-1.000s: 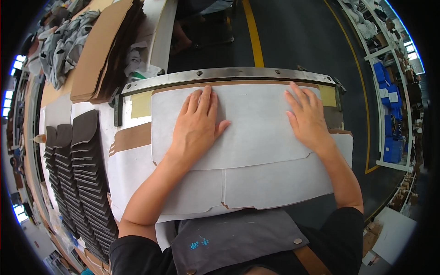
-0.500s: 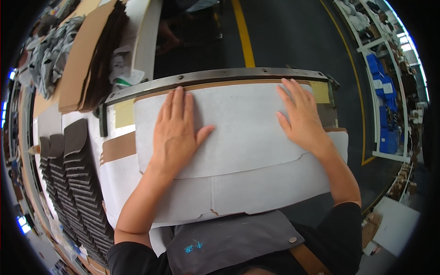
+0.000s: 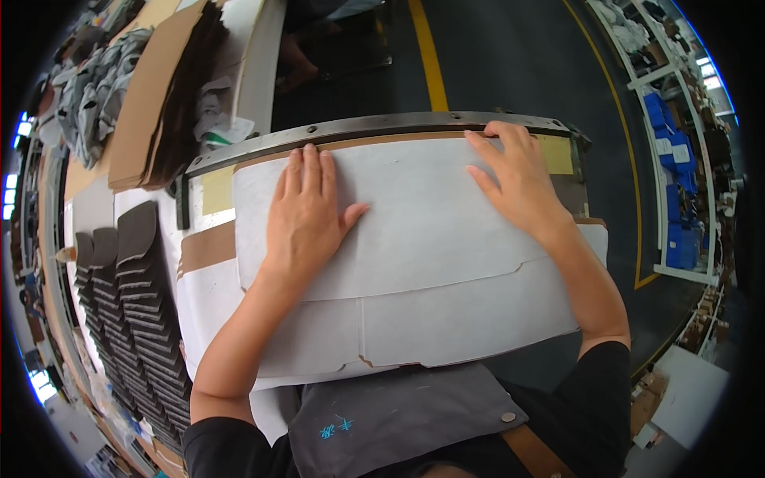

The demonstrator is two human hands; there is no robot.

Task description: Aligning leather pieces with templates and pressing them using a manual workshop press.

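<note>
A large white-faced sheet (image 3: pixel 402 219) with a brown far edge lies across the worktop, its far side along a metal bar (image 3: pixel 382 125). My left hand (image 3: pixel 309 209) rests flat on its left part, fingers stretched toward the bar and thumb out to the side. On the right, my right hand (image 3: pixel 518 177) touches the sheet's far edge beside the bar, its fingers bent and its thumb apart. Nothing shows in either hand. Beneath lie more white sheets (image 3: pixel 454 323) with notched near edges, reaching close to my grey apron (image 3: pixel 398 406).
At the left stand rows of overlapping dark grey pieces (image 3: pixel 147 295) and a stack of brown boards (image 3: pixel 151 103). Grey cloth (image 3: pixel 92 95) lies farther left. A white shelf rack (image 3: pixel 685 275) with blue bins (image 3: pixel 677 151) runs along the right, beyond the dark floor (image 3: pixel 510 64).
My right hand has shifted slightly left and up to the bar, its fingers now more bent. My left hand stays flat in nearly the same spot on the sheet.
</note>
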